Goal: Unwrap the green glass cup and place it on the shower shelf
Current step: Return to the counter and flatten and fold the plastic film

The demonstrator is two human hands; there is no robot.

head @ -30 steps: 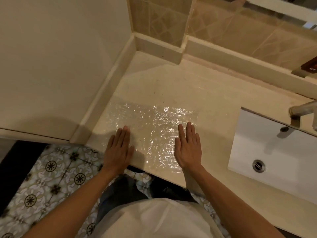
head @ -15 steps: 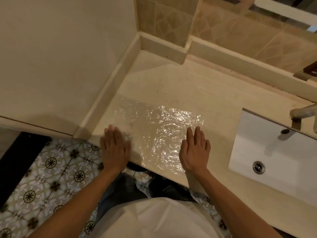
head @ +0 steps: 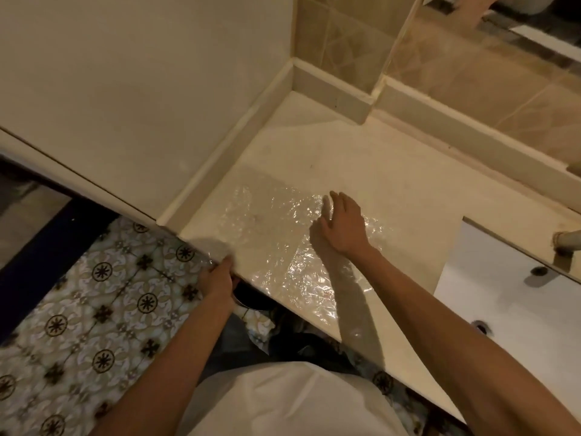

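The pale cream stone desk (head: 393, 196) fills the corner beside the tiled wall, with a white rectangular sink basin (head: 509, 287) set into it on the right. Below its front edge lies the patterned floral tile floor (head: 94, 309). Spread flat on the desk is a crinkled sheet of clear plastic wrap (head: 283, 247), glossy and creased, its near-left corner hanging at the desk's edge.

The right hand (head: 341, 228) rests on the wrap's far right part, fingers loosely spread and holding nothing. The left hand (head: 218, 278) is at the desk's front edge, its fingers seemingly pinching the wrap's corner, though the grip itself is partly hidden.

The green glass cup is not in view anywhere here, so its look and whereabouts cannot be told; only its wrapping shows. A dark round object (head: 248, 297) sits just under the edge, too obscured to identify.

The likely risk: the thin film may cling to the desk or tear if the corner is pulled sharply, or bunch under the right palm's pressure.
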